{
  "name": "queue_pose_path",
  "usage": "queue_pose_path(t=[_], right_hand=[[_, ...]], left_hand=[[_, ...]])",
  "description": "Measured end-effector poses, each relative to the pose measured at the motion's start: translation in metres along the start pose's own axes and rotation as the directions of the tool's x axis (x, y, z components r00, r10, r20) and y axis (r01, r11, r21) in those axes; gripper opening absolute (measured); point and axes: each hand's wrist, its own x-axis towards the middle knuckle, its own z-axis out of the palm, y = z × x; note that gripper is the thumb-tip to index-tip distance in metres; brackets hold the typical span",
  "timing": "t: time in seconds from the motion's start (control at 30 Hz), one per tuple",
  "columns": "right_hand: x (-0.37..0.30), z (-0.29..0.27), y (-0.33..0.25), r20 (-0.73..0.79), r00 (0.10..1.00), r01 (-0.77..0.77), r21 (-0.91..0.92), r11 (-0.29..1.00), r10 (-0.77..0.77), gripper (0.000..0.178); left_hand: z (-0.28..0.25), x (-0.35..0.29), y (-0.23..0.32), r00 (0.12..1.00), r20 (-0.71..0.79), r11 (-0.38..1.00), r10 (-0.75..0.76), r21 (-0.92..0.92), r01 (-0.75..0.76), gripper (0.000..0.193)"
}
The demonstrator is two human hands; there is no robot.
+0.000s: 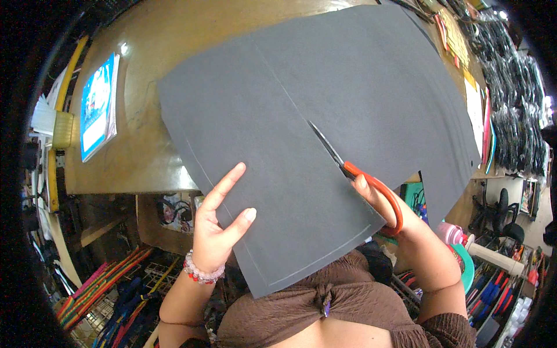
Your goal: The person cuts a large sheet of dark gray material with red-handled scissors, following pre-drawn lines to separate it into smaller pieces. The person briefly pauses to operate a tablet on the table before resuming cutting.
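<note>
One dark grey sheet [278, 139] is laid over the table [139, 145], its near end overhanging. It is held by the left hand [212, 232], thumb and forefinger spread on top, other fingers apparently beneath. Orange-handled scissors [350, 168] are gripped in the right hand [381, 204], blades along a pale line [271, 69].

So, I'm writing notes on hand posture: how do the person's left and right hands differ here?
The left hand rests its spread thumb and forefinger on the dark grey sheet; the right hand grips orange-handled scissors. The left wrist has beaded bracelets, while the right wrist shows none. Both hands are ungloved and partly hidden, so not every finger can be seen.
</note>
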Motion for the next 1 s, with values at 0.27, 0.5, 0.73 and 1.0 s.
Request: queue_pose_path(t=[0.27,0.5,0.73,1.0], right_hand=[[0.015,-0.001,-0.007,-0.048,0.988,0.135,-0.164,0.977,-0.145,0.058],[0.012,0.003,-0.003,-0.100,0.987,0.107,-0.154,0.982,-0.124,0.069],[0.020,0.002,-0.015,-0.080,0.984,0.132,-0.263,0.956,-0.158,0.069],[0.026,0.002,-0.026,-0.092,0.973,0.195,-0.177,0.965,-0.213,0.064]], left_hand=[[0.001,-0.003,0.004,1.000,-0.007,1.000,-0.005,0.007,0.005,0.056],[0.002,-0.003,0.002,1.000,-0.008,1.000,-0.001,0.009,0.001,0.056],[0.001,-0.004,0.005,1.000,0.009,0.998,0.003,0.068,-0.004,0.056],[0.004,-0.008,0.007,0.998,0.004,0.996,-0.058,-0.070,0.058,0.059]])
